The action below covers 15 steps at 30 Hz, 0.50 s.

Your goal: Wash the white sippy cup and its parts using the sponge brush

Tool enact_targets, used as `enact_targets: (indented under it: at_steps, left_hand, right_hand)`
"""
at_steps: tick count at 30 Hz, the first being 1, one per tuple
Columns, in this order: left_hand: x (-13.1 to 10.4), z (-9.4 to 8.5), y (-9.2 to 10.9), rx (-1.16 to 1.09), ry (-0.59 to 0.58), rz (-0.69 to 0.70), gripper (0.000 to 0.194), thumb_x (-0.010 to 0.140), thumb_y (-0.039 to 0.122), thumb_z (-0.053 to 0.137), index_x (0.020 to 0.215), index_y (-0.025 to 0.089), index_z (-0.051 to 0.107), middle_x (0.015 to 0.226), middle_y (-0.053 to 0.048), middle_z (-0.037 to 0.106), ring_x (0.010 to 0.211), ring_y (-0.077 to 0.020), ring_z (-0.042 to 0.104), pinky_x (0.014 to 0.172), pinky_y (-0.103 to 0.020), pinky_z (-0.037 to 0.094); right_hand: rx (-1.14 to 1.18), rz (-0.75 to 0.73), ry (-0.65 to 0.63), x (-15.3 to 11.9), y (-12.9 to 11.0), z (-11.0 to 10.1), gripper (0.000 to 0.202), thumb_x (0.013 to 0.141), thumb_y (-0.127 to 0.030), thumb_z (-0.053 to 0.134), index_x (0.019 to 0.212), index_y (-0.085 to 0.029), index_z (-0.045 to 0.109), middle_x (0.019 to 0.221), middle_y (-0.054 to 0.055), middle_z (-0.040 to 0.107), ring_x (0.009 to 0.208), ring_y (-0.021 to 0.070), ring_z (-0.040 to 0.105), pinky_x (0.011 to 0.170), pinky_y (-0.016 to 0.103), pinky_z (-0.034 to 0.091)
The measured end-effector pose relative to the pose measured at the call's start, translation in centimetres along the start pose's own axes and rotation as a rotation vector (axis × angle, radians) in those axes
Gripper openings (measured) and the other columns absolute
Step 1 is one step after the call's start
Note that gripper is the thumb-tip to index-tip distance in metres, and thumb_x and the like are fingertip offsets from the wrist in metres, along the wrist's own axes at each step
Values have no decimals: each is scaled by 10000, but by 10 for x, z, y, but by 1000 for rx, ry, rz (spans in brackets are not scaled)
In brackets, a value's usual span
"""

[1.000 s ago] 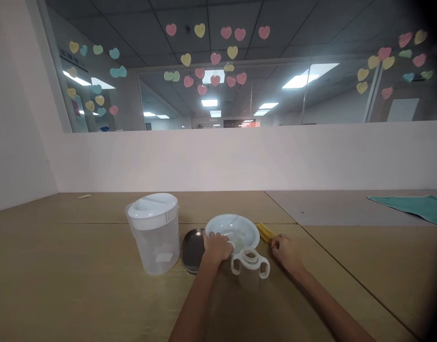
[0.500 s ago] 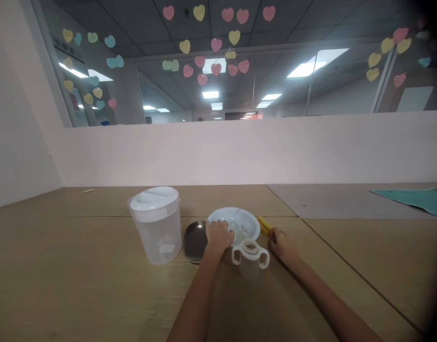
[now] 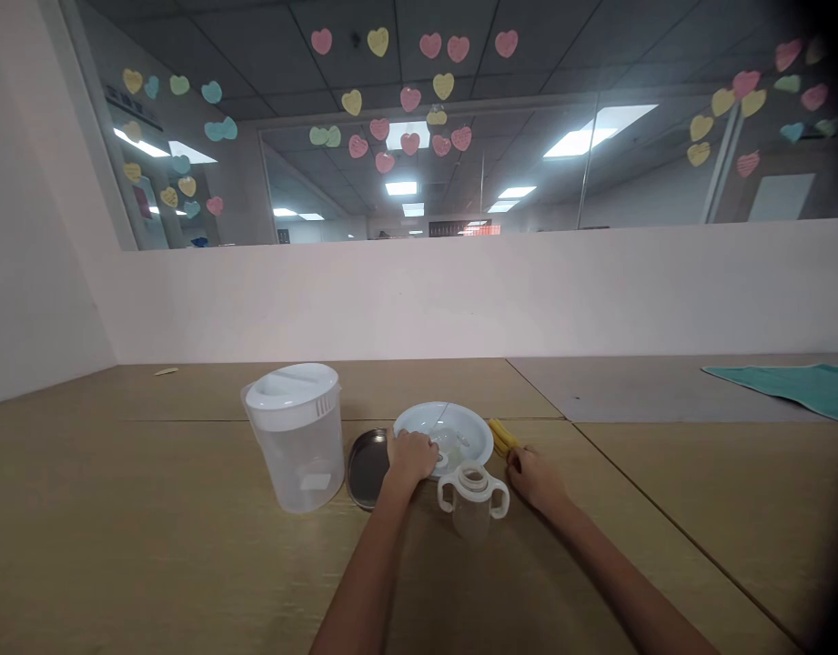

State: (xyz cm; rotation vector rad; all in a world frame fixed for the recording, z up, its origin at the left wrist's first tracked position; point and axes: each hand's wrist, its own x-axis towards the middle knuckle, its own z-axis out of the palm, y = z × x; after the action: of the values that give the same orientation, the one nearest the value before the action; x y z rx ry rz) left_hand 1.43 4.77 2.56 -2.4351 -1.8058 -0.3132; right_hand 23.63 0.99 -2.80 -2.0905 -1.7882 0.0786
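My left hand (image 3: 413, 455) is closed over the left rim of a shallow white bowl (image 3: 473, 418), its fingertips hidden on the inner side. Clear plastic pieces (image 3: 458, 444) lie in the bowl, too indistinct to name. My right hand (image 3: 534, 479) pinches the near end of a yellow elongated thing (image 3: 502, 437), which rests on the table against the bowl's right side. Between my hands, in front of the bowl, a clear cup with two white handles (image 3: 471, 509) stands upright without a lid. Beside my left hand lies a dark metal tray (image 3: 368, 468), partly covered by it.
A translucent plastic pitcher with a white lid (image 3: 302, 446) stands left of the metal tray. A teal cloth (image 3: 801, 387) lies at the far right, and a small pale flat piece (image 3: 166, 371) at the back left. A white wall (image 3: 391, 305) bounds the table (image 3: 152, 546) behind.
The whole view has shifted slightly, with the objects now a little lower and further left. Both hands keep their places at the bowl and the yellow thing.
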Motion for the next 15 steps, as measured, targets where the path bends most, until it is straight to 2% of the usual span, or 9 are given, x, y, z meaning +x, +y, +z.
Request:
enact_targets:
  at_steps: [5,8,11,13,15]
  left_hand:
    - [1,-3,-2,-1,-37,36,342,857,304,390,818,215,717,971,-99,690,1042,-278,529,974,-533,244]
    - [0,-4,-3,-2,-22,74,313,860,292,397,910,272,705,1157,-66,629,1176,-298,436,1012,-592,152]
    - [-1,-5,-3,-15,24,144,279,860,332,427,991,336,673,1360,-4,475,1298,-310,297,1035,-634,39]
    - [-2,-6,-3,-40,45,214,272,868,339,425,994,354,666,1396,26,430,1324,-307,259,1038,-649,13]
    - [-2,-7,-3,-64,38,260,286,883,326,402,976,347,672,1358,31,476,1317,-300,277,1043,-653,24]
  right_hand:
    - [-16,-19,-1,1,0,0,179,819,-167,422,824,-160,601,901,76,608,787,158,558,591,241,302]
    - [-34,-30,9,2,0,1,199,824,-162,415,838,-150,613,909,87,615,805,170,566,610,249,312]
    - [-40,-29,4,1,-1,0,221,832,-163,401,836,-151,622,906,90,617,797,169,570,607,251,315]
    - [-46,-16,-3,0,-2,-2,229,840,-176,396,838,-157,624,909,88,614,792,167,569,597,250,314]
    - [-53,-11,-12,-1,-3,-4,229,845,-185,396,842,-160,624,912,85,613,789,164,569,601,248,319]
